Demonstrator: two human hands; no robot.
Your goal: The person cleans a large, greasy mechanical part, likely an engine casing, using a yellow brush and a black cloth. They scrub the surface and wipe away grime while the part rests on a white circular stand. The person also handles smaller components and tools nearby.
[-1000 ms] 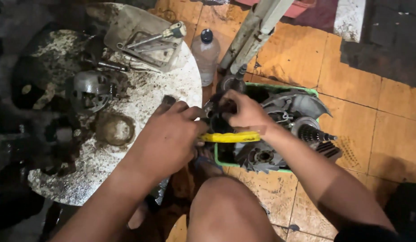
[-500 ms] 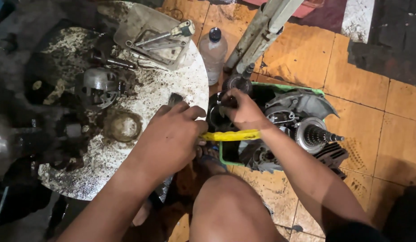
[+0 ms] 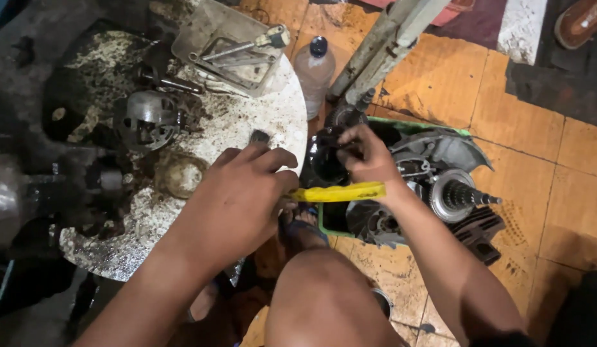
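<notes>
Head view: the left hand (image 3: 237, 199) is closed around one end of a yellow tool (image 3: 337, 191), which lies level between the two wrists; only its yellow handle shows, so what kind of tool it is I cannot tell. The right hand (image 3: 369, 157) has its fingers curled tight on a dark round part (image 3: 327, 160) held over the green crate (image 3: 408, 126).

Since a second ago the part has tipped so its dark hollow faces up more, and the right hand has shifted a little up and to the right on it. The left hand's grip looks the same, the tool about level as before. The camera has also drifted, so the round tray (image 3: 247, 125) sits further right in frame. I judge the part is being turned for working on, not set down.

In the crate lie an engine case (image 3: 440, 151) and a geared shaft (image 3: 462, 195). A plastic bottle (image 3: 314, 67) stands on the orange floor (image 3: 504, 109) beside the tray.
</notes>
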